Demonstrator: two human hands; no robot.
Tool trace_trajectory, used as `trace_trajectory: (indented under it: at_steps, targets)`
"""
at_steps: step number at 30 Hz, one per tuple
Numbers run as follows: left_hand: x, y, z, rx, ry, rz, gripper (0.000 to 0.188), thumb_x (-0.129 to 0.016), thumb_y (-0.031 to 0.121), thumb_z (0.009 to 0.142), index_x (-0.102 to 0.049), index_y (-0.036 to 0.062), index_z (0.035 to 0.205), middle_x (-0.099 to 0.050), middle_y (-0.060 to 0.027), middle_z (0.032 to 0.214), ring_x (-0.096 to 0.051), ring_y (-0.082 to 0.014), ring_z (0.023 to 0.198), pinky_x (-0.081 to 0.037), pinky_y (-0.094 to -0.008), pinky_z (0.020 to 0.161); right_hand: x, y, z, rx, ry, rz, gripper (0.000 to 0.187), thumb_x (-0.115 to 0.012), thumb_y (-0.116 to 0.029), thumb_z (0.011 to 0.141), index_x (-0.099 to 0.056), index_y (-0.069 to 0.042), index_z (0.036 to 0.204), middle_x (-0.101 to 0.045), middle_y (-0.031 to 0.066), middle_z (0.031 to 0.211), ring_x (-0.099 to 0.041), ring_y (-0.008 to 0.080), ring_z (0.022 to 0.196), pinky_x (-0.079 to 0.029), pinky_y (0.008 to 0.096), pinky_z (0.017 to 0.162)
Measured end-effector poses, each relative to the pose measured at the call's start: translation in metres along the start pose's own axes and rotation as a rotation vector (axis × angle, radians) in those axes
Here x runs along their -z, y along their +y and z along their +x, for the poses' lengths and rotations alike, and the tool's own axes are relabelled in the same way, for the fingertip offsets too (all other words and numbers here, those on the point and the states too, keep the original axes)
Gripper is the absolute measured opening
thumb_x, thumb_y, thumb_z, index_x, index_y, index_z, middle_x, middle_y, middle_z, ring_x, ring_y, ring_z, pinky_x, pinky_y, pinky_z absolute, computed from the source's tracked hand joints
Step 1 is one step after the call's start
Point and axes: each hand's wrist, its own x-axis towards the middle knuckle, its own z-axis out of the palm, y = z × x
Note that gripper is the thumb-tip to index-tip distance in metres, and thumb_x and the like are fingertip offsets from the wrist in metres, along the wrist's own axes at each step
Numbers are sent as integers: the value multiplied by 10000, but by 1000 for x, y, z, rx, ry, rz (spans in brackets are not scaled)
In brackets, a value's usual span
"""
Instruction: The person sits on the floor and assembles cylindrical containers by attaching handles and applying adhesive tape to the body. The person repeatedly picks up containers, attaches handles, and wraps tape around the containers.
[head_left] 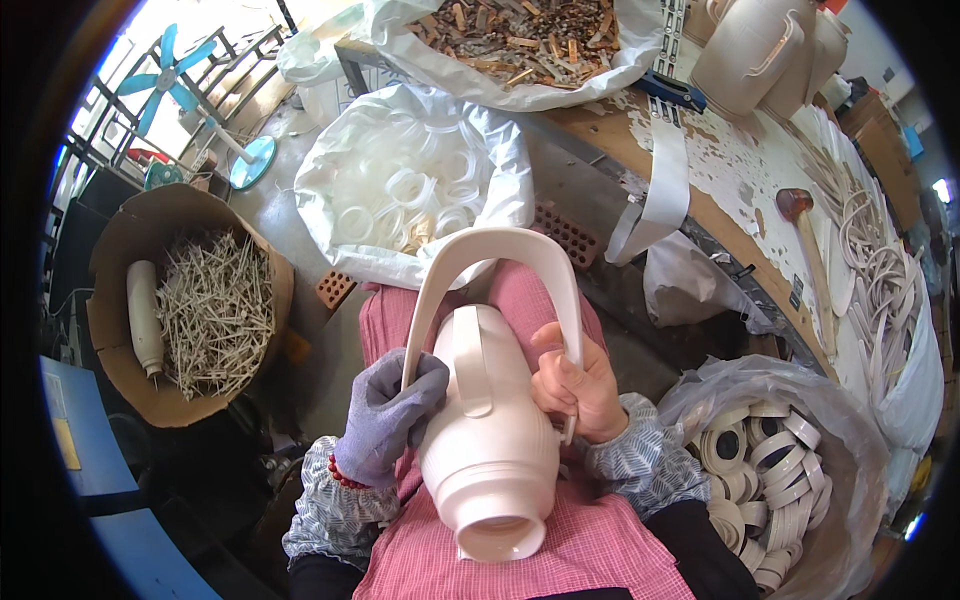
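A pale pink plastic thermos body (505, 440) lies across my lap, its round open mouth toward me. Along its upper side runs a fixed side grip (470, 360). Over the far end arches a wide, curved carrying handle (487, 243) of the same pink plastic. My left hand (390, 410), in a grey-purple glove, is closed round the arch's left end, beside the body. My bare right hand (583, 390) grips the right end, with its fingers between the handle and the body. Whether the handle's ends are joined to the body is hard to make out.
A cardboard box (115, 320) of thin pale pieces stands at left, a white sack (320, 190) of clear rings ahead. A plastic bag (850, 440) at right holds cream rings. The workbench (735, 190) carries a mallet (800, 215), pale strips (870, 240) and more thermos bodies (750, 60).
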Motion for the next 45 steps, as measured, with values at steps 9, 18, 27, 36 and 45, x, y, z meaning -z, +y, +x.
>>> trace_trajectory:
  at_steps: [9,18,27,36,45]
  targets:
    - [11,-35,-5,-81,-143,-317,180,-661,119,853,-628,13,995,-601,-9,938,-536,-69,823,-454,-223,746,-4,12,-13,-10,157,-436,282,-534,-116,964,-510,-18,1228,-564,11,877,-489,60,768,-397,190,682]
    - [-8,-39,-18,-183,-36,-201,197,-651,202,863,-608,38,965,-558,24,827,-487,-43,720,-403,-197,648,2,7,-16,6,97,-248,337,-539,-162,976,-490,14,1259,-544,34,807,-500,105,766,-408,223,725]
    - [-26,-49,-31,-536,124,161,138,-533,103,927,-597,-4,987,-538,-52,988,-503,-103,840,-437,-261,733,-9,5,-29,-52,196,-379,201,-540,-145,975,-549,-31,1140,-541,-12,792,-489,60,717,-395,183,681]
    - [-26,-48,-2,-578,60,-77,306,-409,269,1004,-537,12,1109,-560,-103,1093,-546,-170,944,-449,-327,855,-10,24,1,118,202,-220,199,-517,-247,1006,-566,-58,1042,-502,-37,800,-440,33,730,-371,180,671]
    - [37,18,13,-979,-88,98,274,-549,273,969,-572,46,1121,-616,-87,1070,-583,-198,876,-483,-330,799,-15,-21,89,621,-246,-967,462,-583,-298,951,-486,-47,1326,-569,118,1195,-553,205,1081,-426,334,964]
